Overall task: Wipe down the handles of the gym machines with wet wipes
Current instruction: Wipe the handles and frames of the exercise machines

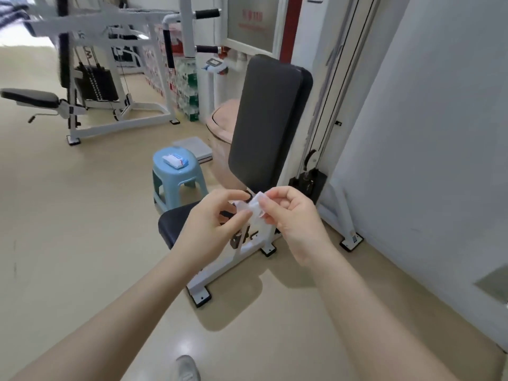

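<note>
Gym: weight-stack machine (93, 78), padded seat (270, 122).

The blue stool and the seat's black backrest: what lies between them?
In the head view, only bare floor separates the blue stool from the black backrest.

I saw two bare forearms with no sleeves, watch, bracelet or rings on them. The left hand (211, 224) and the right hand (294, 221) wore no gloves, and the nails I could make out were short and unpainted. Below the left forearm, the toe of a light grey shoe (187, 369) showed.
</note>
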